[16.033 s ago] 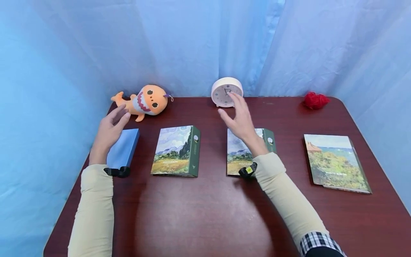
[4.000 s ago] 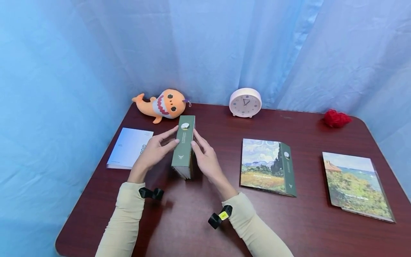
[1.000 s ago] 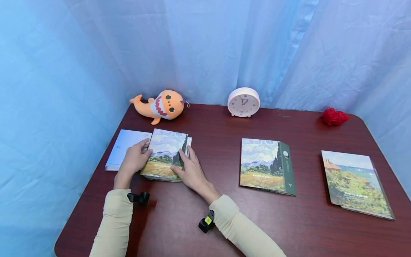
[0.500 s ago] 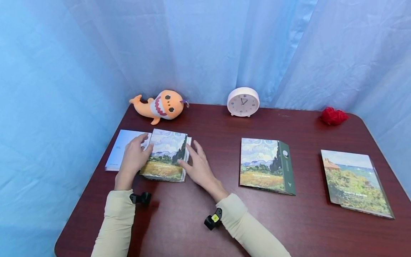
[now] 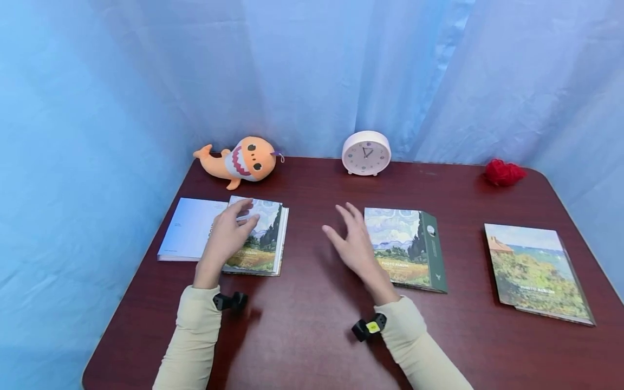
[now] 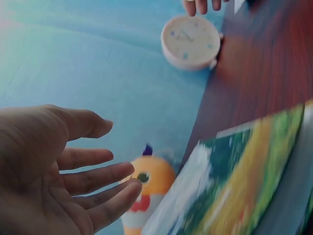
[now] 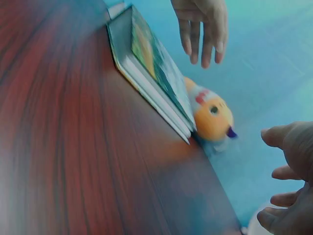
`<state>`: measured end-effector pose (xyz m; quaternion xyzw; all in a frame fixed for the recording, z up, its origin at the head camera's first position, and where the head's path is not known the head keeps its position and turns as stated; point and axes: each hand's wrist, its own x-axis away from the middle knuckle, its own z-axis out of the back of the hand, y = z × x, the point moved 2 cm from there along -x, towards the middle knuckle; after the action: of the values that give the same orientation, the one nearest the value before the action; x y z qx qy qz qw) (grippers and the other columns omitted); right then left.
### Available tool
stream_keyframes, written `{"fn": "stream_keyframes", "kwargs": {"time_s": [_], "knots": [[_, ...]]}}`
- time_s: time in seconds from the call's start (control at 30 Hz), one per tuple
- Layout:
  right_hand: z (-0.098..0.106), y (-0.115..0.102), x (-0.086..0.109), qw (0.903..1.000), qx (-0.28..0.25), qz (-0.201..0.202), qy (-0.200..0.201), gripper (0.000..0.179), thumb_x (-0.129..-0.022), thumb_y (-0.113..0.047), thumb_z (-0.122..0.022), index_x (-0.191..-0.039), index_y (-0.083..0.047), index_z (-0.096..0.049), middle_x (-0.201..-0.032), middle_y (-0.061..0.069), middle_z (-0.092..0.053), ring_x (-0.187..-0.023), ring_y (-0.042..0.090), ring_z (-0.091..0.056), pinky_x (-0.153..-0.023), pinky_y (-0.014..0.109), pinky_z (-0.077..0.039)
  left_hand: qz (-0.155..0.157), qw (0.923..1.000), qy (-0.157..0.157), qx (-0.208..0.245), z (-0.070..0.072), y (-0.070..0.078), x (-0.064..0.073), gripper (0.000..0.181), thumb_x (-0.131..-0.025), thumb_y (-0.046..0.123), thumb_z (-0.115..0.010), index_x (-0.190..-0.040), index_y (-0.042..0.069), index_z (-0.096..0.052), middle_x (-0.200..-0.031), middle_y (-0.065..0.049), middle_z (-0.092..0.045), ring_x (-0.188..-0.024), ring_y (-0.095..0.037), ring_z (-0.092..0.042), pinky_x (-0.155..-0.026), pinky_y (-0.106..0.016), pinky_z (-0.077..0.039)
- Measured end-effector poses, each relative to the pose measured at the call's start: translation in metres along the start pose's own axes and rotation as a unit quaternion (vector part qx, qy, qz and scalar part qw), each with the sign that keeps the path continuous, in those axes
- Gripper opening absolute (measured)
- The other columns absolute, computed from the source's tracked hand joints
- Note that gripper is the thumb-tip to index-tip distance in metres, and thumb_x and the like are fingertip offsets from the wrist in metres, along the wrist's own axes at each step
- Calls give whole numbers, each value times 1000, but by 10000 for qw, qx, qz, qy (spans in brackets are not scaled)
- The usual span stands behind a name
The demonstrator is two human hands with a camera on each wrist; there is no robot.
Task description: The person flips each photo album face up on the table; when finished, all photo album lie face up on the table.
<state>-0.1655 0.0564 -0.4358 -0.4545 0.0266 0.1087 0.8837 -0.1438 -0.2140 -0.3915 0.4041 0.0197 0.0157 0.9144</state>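
My left hand (image 5: 228, 234) hangs over a photo album (image 5: 265, 238) with a painted landscape cover, fingers relaxed and holding nothing. That album lies flat, its page edges turned right, beside a pale blue book (image 5: 187, 227). In the right wrist view the album's white page block (image 7: 154, 93) shows between its covers. My right hand (image 5: 357, 245) is in the air at the left edge of a second album (image 5: 404, 244) with the same cover and a green spine. Its fingers are spread and loosely bent, with nothing in them.
Along the back of the dark red table (image 5: 302, 336) sit an orange plush shark (image 5: 253, 157), a white round clock (image 5: 366, 154) and a red crumpled bundle (image 5: 504, 172). A third album (image 5: 536, 271) with a seaside cover lies at the right. Blue curtains (image 5: 302, 70) stand behind.
The left album was stood spine up, then laid flat with its spine to the left, against the blue book. Both hands have let it go and moved right, the right one farther.
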Motion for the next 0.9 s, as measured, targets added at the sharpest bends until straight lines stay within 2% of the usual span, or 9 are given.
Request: {"fn": "stream_keyframes", "kwargs": {"time_s": [0.2, 0.4, 0.63, 0.77, 0.9], "knots": [[41, 27, 13, 9992, 117, -298, 258, 64, -91, -38, -63, -144, -10, -42, -155, 14, -26, -142, 34, -27, -113, 55, -25, -296, 9979, -413, 405, -23, 18, -6, 49, -95, 23, -60, -141, 10, -47, -136, -14, -54, -124, -28, -53, -98, -43, -49], [75, 55, 30, 9959, 583, -515, 462, 64, -91, -35, -63, -144, -7, -42, -154, 20, -26, -140, 41, -27, -110, 61, -24, -583, 9930, -828, 605, -61, 37, -8, 48, -95, 26, -60, -140, 13, -48, -134, -11, -56, -120, -31, -57, -97, -42, -50], [98, 74, 51, 9927, 873, -582, 586, 67, -91, -35, -64, -145, -4, -39, -153, 25, -23, -140, 47, -22, -107, 65, -23, -1160, 9841, -1124, 741, -109, 56, -8, 51, -92, 23, -64, -140, 11, -49, -130, -15, -57, -114, -32, -60, -96, -41, -50], [108, 82, 63, 9909, 954, -752, 575, 71, -91, -37, -64, -147, -4, -35, -154, 25, -21, -139, 48, -21, -105, 67, -23, -1218, 9789, -1461, 747, -133, 63, -9, 56, -93, 25, -64, -144, 12, -44, -133, -15, -55, -116, -28, -59, -96, -40, -50], [119, 90, 71, 9896, 1022, -873, 503, 75, -91, -39, -63, -148, -3, -31, -154, 27, -19, -138, 51, -19, -103, 69, -23, -1202, 9769, -1628, 681, -151, 70, -10, 60, -92, 23, -64, -146, 11, -40, -134, -13, -55, -116, -26, -59, -95, -37, -51]]}}
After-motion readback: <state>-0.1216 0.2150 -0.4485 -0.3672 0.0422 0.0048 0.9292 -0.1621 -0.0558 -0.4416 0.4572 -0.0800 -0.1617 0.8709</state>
